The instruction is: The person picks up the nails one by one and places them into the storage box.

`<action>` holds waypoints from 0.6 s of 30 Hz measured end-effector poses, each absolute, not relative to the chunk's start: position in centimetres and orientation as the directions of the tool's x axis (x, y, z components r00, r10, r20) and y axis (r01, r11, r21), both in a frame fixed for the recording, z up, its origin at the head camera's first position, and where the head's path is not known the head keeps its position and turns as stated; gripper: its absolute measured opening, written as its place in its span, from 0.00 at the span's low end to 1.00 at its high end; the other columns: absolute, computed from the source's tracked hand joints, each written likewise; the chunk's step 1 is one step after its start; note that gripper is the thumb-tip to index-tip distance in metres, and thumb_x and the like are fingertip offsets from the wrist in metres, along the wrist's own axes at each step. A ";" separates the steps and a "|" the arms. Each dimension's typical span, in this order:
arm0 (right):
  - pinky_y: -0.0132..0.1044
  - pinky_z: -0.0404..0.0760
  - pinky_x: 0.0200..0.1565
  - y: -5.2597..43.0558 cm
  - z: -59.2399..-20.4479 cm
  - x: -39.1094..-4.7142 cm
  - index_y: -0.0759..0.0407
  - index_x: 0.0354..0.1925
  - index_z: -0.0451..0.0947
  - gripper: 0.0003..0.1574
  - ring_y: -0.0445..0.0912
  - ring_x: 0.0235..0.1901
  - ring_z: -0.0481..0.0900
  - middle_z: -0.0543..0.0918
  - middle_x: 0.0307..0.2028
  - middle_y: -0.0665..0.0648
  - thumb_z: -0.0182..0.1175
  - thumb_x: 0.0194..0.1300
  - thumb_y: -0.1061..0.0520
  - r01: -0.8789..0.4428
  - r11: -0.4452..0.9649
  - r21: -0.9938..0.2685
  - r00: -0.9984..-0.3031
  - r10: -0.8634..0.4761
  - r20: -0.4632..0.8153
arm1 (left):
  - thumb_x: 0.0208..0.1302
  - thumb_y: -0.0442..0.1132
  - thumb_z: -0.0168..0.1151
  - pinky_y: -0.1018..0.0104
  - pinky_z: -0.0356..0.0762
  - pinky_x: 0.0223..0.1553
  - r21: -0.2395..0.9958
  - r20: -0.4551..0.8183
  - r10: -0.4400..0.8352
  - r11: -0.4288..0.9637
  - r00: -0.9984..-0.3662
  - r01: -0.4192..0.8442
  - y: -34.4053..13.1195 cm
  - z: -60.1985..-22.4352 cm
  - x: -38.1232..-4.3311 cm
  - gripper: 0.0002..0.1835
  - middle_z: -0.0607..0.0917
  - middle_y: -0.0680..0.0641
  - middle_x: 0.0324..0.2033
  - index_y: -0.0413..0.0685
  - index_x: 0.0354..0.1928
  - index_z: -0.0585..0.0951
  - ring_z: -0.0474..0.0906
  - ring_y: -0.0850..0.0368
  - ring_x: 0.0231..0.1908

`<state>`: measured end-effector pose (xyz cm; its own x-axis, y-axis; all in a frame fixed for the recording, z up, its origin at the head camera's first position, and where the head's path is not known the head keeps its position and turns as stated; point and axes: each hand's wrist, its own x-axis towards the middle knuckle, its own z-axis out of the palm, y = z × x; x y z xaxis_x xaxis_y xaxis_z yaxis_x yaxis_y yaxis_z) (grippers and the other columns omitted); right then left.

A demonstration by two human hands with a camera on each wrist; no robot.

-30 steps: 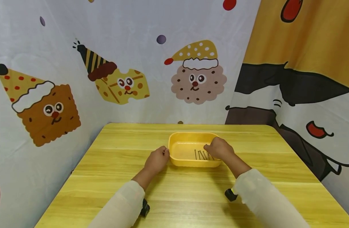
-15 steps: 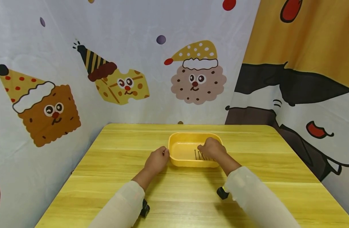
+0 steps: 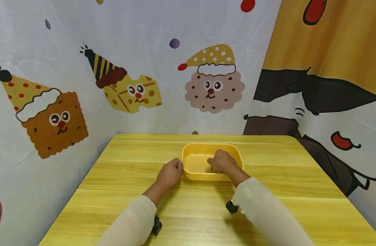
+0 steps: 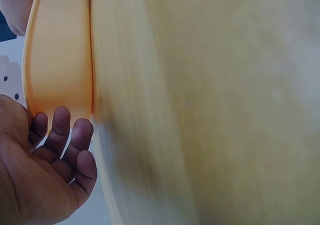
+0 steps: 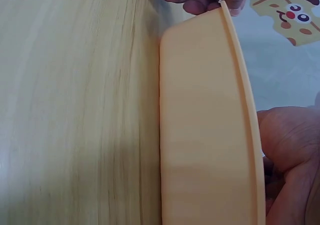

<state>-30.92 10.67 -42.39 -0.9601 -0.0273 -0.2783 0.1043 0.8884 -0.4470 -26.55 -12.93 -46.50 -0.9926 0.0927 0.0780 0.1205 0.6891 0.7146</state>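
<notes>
A yellow plastic tray (image 3: 196,176) stands toward the back of the wooden table. My left hand (image 3: 169,173) pinches its left rim between thumb and index finger; in the left wrist view the other fingers are loosely bent beside the wall. My right hand (image 3: 223,161) reaches into the tray's right half, fingers curled and pointing down. Under it, several thin nails (image 3: 218,171) lie side by side near the front wall, mostly covered by the hand. In the right wrist view the tray wall (image 5: 207,120) hides the right fingertips, so whether they hold a nail is unclear.
The wooden table (image 3: 129,153) reaches forward to a cloth backdrop (image 3: 163,119) printed with cartoon food faces. A black wrist camera (image 3: 232,207) hangs under the right sleeve, and another camera (image 3: 157,224) under the left.
My right hand has moved left inside the tray, passing over the row of nails and covering more of them. The left hand and the tray have stayed in place.
</notes>
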 end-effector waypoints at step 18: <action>0.41 0.67 0.18 9.0 -43.7 -31.5 0.53 0.16 0.79 0.29 0.47 0.13 0.67 0.74 0.13 0.52 0.58 0.73 0.45 0.096 0.906 -0.412 -0.964 -0.018 -0.265 | 0.82 0.47 0.46 0.62 0.65 0.24 0.705 0.083 0.083 0.700 -0.993 0.118 -12.7 -46.6 -26.6 0.16 0.72 0.50 0.19 0.51 0.34 0.75 0.66 0.55 0.19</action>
<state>-31.49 8.97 -43.72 -0.9641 -0.0182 -0.2648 0.0959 0.9063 -0.4116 -26.60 -12.72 -46.59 -0.9931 0.0831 0.0832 0.1176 0.6997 0.7047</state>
